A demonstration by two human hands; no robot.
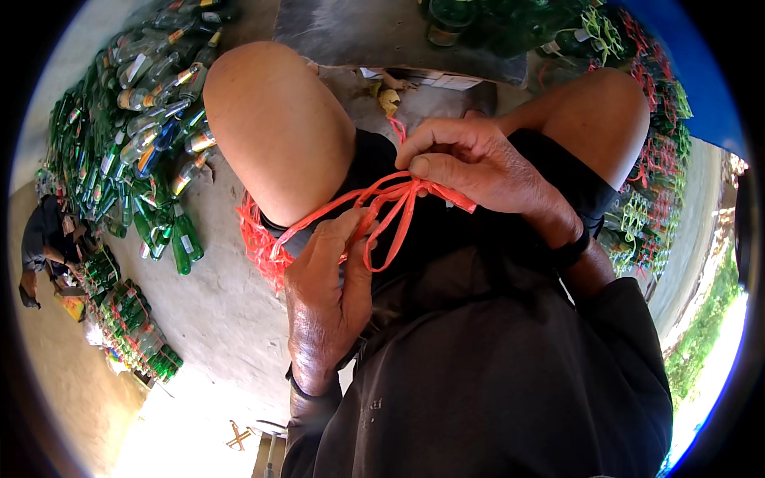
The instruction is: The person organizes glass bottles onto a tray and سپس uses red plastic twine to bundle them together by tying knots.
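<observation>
Red plastic twine (401,206) is gathered into several loops above my lap. My right hand (478,167) pinches the gathered point between thumb and forefinger, and a short flat end sticks out below its thumb. Strands of the twine pass between the thumb and fingers of my left hand (329,269), which grips the loops lower down on the left. From the loops, strands run over my thigh to a tangled bundle of red twine (263,245) hanging beside my leg. A thin red strand also rises behind my right fingers.
A large heap of glass bottles (155,119) lies on the concrete floor (233,334) to the left. Ahead stands a dark board (358,30) with green bottles (448,21) on it. Tied bottle bundles (651,155) are stacked at right. A person (48,239) bends near more bundles (128,316).
</observation>
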